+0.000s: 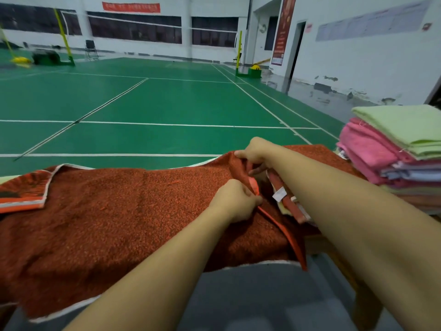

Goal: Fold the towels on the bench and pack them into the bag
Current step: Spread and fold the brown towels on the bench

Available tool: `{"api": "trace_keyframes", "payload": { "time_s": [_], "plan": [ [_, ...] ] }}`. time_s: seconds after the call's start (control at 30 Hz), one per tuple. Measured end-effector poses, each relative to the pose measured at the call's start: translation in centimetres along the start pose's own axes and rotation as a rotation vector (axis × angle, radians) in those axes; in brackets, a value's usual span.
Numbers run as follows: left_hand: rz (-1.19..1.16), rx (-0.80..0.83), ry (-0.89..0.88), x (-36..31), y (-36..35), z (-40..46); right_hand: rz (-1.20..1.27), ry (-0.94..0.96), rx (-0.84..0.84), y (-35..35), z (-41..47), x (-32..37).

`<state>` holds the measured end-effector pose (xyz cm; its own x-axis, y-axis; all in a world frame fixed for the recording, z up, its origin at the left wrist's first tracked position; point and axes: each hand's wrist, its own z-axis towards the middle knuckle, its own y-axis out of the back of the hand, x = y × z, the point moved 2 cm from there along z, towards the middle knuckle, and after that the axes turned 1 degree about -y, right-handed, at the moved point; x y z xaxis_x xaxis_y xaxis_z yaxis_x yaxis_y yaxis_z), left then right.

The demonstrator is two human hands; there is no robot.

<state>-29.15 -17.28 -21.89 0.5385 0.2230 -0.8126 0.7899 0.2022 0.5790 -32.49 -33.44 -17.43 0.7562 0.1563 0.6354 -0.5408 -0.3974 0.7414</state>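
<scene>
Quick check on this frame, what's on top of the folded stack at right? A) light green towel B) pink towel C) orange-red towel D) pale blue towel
A: the light green towel lies on top of the stack, with the pink towel under it and pale blue layers lower down; the orange-red towel is spread out in front, gripped by both hands.

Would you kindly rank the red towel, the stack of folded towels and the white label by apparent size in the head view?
1. red towel, spread across most of the foreground.
2. stack of folded towels, partly cut off at the right edge.
3. white label, plainly the smallest.
</scene>
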Motion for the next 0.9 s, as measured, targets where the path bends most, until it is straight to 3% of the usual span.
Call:
{"api": "trace_keyframes", "payload": {
  "time_s": [0.1,0.23,0.33,0.4,0.53,0.67,0.8,0.9],
  "plan": [
    [-0.447,0.079,0.036,0.2,1.2,-1.0,0.403,0.052,0.025,1.2,-0.5,0.5],
    [-0.837,0.081,0.136,1.0,2.4,-2.0,1.011,0.001,0.275,2.8,-1.2,0.9],
    [-0.967,-0.040,0.143,0.9,3.4,-2.2,1.208,0.035,0.274,3.5,-0.9,1.0],
    [-0.901,-0.078,0.139,0.3,4.1,-2.5,1.332,0.049,0.209,3.8,-0.4,0.9],
    [-0.806,-0.070,0.115,-0.9,4.2,-3.4,1.438,0.041,-0.020,4.6,0.6,-0.1],
    [-0.875,-0.095,0.049,-2.1,3.2,-3.2,1.341,0.057,-0.203,5.9,0.4,-1.2],
    [-1.036,0.074,0.071,-4.3,1.1,-2.8,1.332,0.086,-0.303,8.7,0.0,-2.6],
    [-1.138,0.175,0.044,-6.5,-0.4,-2.5,1.279,0.082,-0.521,11.5,-0.2,-3.9]
  ]
}}
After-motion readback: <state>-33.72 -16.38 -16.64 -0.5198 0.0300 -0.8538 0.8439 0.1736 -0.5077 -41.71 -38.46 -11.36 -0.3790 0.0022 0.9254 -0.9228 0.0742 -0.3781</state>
